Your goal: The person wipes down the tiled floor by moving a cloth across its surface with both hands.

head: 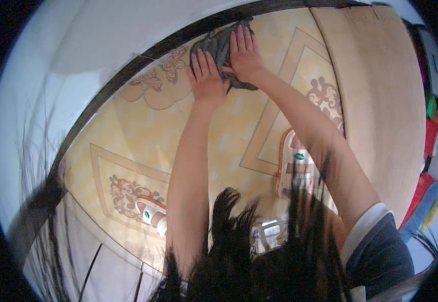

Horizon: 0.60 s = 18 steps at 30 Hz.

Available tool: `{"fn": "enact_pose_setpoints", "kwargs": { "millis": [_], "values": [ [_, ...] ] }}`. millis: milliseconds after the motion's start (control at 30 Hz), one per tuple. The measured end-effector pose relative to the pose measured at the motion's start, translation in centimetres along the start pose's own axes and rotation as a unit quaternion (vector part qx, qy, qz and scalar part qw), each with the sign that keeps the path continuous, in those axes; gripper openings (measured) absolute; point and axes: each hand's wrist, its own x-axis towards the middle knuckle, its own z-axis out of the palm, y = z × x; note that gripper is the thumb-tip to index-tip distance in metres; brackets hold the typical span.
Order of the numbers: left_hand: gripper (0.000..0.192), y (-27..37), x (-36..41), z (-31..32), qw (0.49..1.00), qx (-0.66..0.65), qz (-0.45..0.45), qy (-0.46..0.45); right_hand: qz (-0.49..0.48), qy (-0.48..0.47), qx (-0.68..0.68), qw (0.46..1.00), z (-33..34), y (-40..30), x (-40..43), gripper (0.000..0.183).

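Note:
Both my hands lie flat on a crumpled dark grey cloth (219,47) on the patterned floor, close to the wall's foot. My left hand (208,79) presses the cloth's near left part, fingers slightly spread. Farther forward and to the right, my right hand (246,53) rests palm down, its fingertips near the cloth's far edge. The cloth bunches in folds between the hands and sticks out below them. Neither hand curls around it.
A dark skirting board (102,90) runs along the white wall (90,34). To the right stands a beige panel-like surface (381,105). My feet wear white sandals (296,166) on the yellow tile floor (230,147). Dark hair hangs across the lower view. White panels (109,264) stand at lower left.

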Motion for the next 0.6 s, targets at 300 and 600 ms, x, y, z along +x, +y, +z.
{"fn": "enact_pose_setpoints", "kwargs": {
  "millis": [300,600],
  "values": [
    [0.106,1.0,-1.4,1.2,0.999,-0.021,-0.030,-0.015,-0.010,-0.075,0.031,0.997,-1.8,0.1,-1.1,0.109],
    [0.110,3.9,-5.3,1.8,0.998,-0.048,-0.045,-0.005,-0.046,-0.099,0.028,0.994,-2.3,0.9,-5.0,0.111]
  ]
}}
